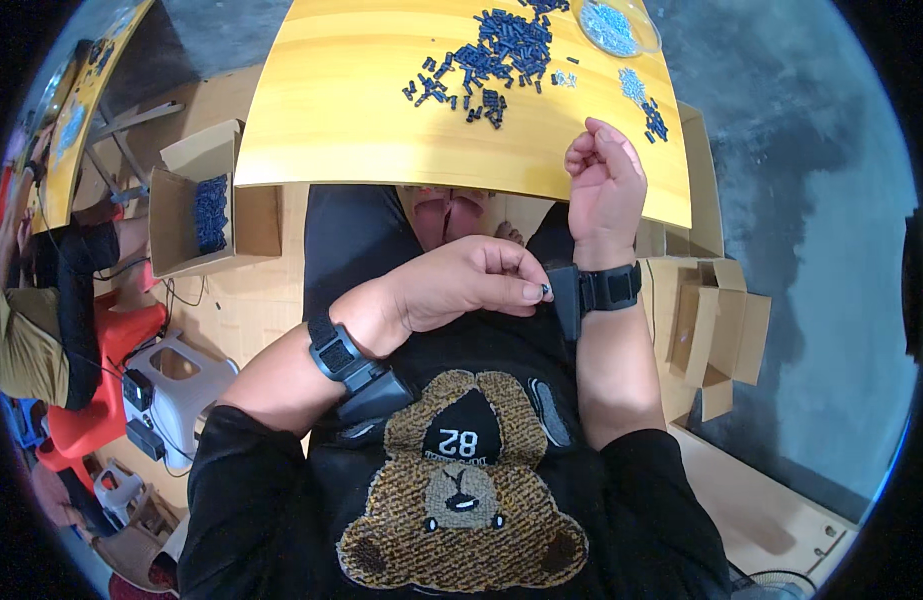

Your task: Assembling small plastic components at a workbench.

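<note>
Closest to us, a black sweatshirt with a bear patch (461, 500). Above it, our left hand (461, 285) pinches — fingers together — the black wrist strap (593, 290) on the right forearm, over the lap. The strap runs crosswise around the wrist, its black sensor block hanging toward the lap. Our right hand (606, 180) rests loosely curled and empty at the worktop (331, 120) edge. The dark blue plastic parts (491, 55) lie in a heap, untouched — we judge the sorting not yet underway.

place: small assembly workshop | you sit at: yellow bench (381, 130) | on it: heaps of small dark parts (491, 55) | beside you: cardboard boxes (196, 205), bare concrete floor (811, 200)
</note>
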Demonstrator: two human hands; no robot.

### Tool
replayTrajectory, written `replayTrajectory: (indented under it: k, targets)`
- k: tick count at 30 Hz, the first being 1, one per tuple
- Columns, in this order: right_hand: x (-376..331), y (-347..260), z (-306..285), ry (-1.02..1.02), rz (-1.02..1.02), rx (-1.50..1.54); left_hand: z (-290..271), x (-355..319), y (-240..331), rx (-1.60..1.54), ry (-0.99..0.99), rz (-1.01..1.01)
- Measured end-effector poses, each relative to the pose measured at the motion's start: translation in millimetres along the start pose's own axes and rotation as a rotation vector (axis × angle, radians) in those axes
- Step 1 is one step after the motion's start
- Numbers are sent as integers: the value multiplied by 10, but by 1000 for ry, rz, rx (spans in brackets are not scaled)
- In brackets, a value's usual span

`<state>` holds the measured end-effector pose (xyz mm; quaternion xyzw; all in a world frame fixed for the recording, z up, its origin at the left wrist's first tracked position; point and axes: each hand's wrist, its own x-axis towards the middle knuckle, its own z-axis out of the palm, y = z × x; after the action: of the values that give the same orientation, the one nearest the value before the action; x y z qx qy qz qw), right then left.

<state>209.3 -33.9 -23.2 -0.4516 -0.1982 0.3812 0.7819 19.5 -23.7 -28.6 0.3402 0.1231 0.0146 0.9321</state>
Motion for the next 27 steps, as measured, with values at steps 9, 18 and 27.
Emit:
replayTrajectory:
  k: [9,18,27]
  targets:
    - [-67,171,199,-216,-343,-745,-45,-30,68,131,68,24]
    - [-36,231,293,-307,-399,-899,-141,-25,59,42,80,11]
    - [64,186,276,-187,68,-589,-277,-43,114,119,170,-22]
